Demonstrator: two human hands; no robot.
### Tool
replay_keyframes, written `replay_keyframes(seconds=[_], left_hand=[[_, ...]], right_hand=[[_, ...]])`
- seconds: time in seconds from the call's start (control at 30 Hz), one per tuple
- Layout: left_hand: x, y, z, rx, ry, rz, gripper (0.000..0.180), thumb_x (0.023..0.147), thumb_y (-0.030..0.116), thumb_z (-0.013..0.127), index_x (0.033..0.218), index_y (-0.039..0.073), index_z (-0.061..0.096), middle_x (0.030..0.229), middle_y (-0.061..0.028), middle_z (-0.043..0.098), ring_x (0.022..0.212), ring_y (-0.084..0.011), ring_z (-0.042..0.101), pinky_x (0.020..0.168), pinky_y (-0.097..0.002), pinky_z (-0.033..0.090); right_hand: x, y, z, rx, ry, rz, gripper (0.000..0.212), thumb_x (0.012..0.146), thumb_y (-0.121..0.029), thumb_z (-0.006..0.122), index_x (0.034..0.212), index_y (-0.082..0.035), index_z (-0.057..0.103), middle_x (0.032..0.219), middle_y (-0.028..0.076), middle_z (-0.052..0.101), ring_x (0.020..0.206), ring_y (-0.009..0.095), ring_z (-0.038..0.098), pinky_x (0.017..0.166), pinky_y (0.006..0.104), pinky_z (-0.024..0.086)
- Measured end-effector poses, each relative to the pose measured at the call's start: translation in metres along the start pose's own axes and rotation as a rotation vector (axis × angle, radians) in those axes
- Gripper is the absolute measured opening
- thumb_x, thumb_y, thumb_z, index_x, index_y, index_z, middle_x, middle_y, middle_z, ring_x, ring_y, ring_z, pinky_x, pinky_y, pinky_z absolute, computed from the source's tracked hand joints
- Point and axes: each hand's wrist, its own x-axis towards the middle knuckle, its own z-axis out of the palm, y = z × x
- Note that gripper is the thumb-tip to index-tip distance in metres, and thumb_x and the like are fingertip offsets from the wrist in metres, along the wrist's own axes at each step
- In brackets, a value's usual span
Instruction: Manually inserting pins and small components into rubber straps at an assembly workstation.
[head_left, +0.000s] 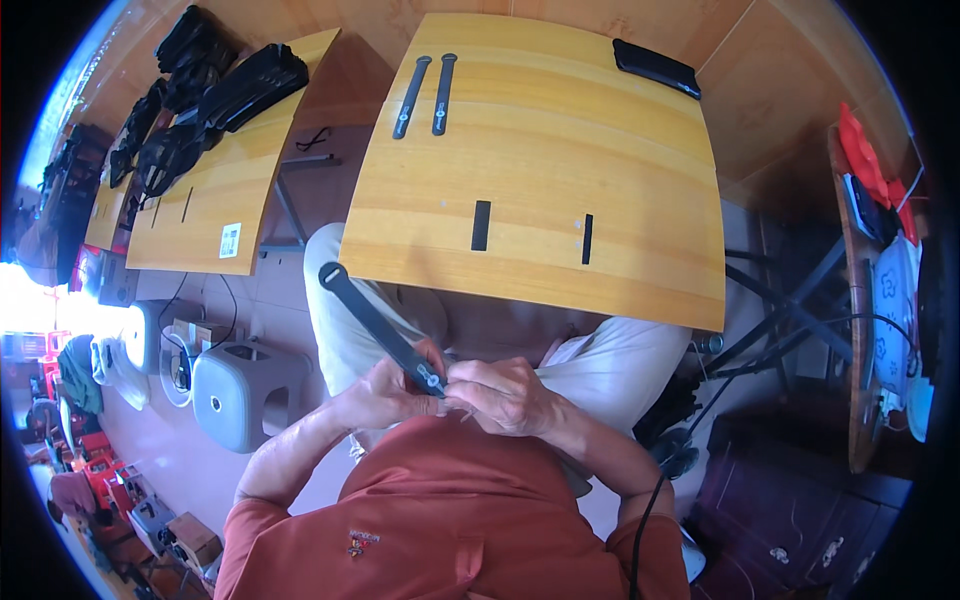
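A dark cable-tie strap (375, 320) with a slotted, rounded end slants up and to the left from my hands, above my lap. My left hand (398, 388) is closed around its lower end, beside a small pale mark on the strap. My right hand (505, 395) meets it there with fingers pinched together. Something small and whitish shows at those fingertips, too small to make out. Two similar straps, a left one (412, 97) and a right one (444, 95), lie side by side at the table's far left.
The wooden table (560, 150) before me carries a short black strip (481, 226), a thinner strip (587, 239) and a black pouch-like bundle (657, 68). Black bags (255, 87) lie on another table at left. A grey stool (240, 395) stands left; a black cable (690, 430) runs at right.
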Motion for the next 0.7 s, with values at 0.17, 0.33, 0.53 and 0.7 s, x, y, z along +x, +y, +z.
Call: replay_keyframes(seconds=[0.17, 0.33, 0.53, 0.7], left_hand=[[-0.005, 0.009, -0.004, 0.060, -0.090, -0.035, 0.030, 0.085, 0.006, 0.078, 0.105, 0.005, 0.055, 0.092, 0.0002, 0.056, 0.089, -0.0112, 0.053, 0.079, -0.0288, 0.045], [-0.004, 0.002, -0.004, 0.101, -0.124, -0.050, 0.032, 0.088, 0.009, 0.074, 0.114, 0.005, 0.056, 0.098, -0.0023, 0.061, 0.094, -0.0133, 0.058, 0.085, -0.0310, 0.048], [-0.002, -0.006, -0.005, -0.170, -0.022, -0.086, 0.021, 0.094, 0.005, 0.062, 0.113, 0.002, 0.055, 0.094, -0.0029, 0.059, 0.090, -0.0129, 0.059, 0.082, -0.0301, 0.049], [0.001, -0.005, -0.005, -0.142, 0.038, 0.088, 0.014, 0.094, 0.002, 0.055, 0.108, 0.002, 0.054, 0.092, -0.0039, 0.058, 0.085, -0.0113, 0.058, 0.078, -0.0275, 0.048]], right_hand=[[0.020, 0.007, -0.017, 0.019, 0.067, -0.010, 0.017, 0.073, 0.001, 0.077, 0.086, -0.002, 0.065, 0.086, 0.010, 0.066, 0.062, 0.021, 0.066, 0.050, 0.0318, 0.051], [0.034, 0.013, -0.022, 0.083, 0.135, 0.080, 0.014, 0.082, 0.000, 0.074, 0.089, 0.000, 0.061, 0.080, 0.011, 0.066, 0.061, 0.023, 0.066, 0.051, 0.0326, 0.051], [0.030, 0.007, -0.010, 0.169, 0.035, 0.086, 0.015, 0.085, -0.002, 0.074, 0.091, 0.000, 0.061, 0.077, 0.011, 0.066, 0.064, 0.025, 0.069, 0.051, 0.0330, 0.052], [0.028, 0.002, -0.003, 0.131, -0.002, 0.023, 0.027, 0.076, -0.008, 0.084, 0.095, -0.002, 0.066, 0.076, 0.008, 0.066, 0.064, 0.021, 0.069, 0.050, 0.0317, 0.053]])
